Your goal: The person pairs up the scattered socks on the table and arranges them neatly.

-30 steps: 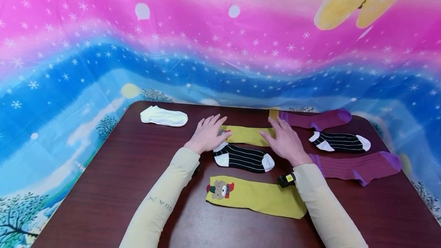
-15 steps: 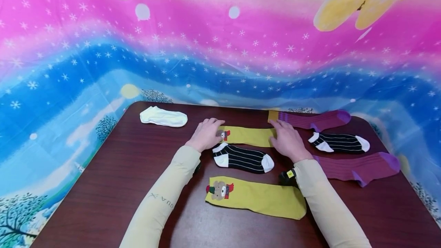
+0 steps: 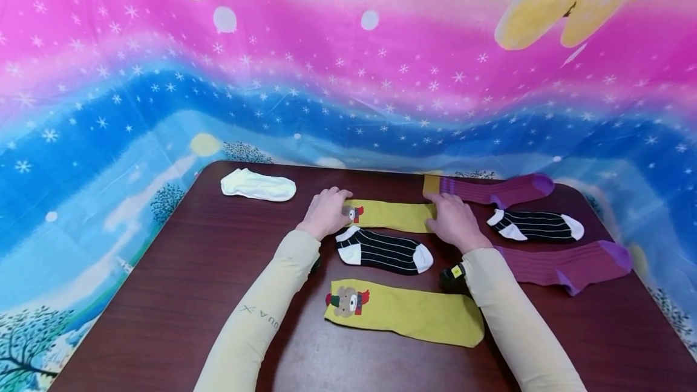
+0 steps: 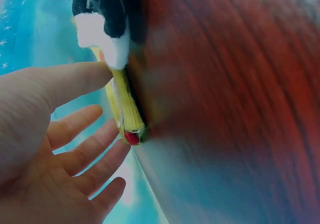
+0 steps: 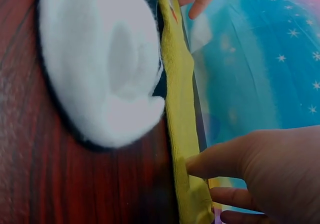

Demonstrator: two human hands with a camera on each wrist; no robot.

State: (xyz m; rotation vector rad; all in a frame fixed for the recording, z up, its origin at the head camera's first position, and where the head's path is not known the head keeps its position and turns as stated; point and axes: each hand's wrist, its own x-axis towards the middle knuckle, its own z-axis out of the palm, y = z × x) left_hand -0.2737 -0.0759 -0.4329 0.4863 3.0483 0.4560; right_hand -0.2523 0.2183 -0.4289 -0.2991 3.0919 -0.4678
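A mustard-yellow sock with a bear at its cuff (image 3: 394, 216) lies flat near the back of the table, between both hands. At its cuff end is my left hand (image 3: 325, 210), its fingers loosely spread along the far edge and its thumb near the bear (image 4: 75, 81). My right hand (image 3: 456, 219) is at the toe end. In the right wrist view its thumb (image 5: 220, 159) rests on the yellow knit (image 5: 182, 109), with fingertips at the far edge. Just in front lies a black striped ankle sock (image 3: 386, 251) with white heel and toe. A matching yellow sock (image 3: 405, 313) lies nearer.
A white sock (image 3: 258, 185) lies at the back left of the dark wooden table (image 3: 179, 277). To the right are two purple socks, one at the back (image 3: 490, 190) and one nearer (image 3: 566, 264), with another black striped sock (image 3: 539, 225) between them. A printed cloth (image 3: 327, 65) hangs behind.
My fingers have bent from a flatter spread. The right hand has moved slightly rightward to the toe end, and its thumb has drawn back from the yellow sock's middle. The socks stay in place.
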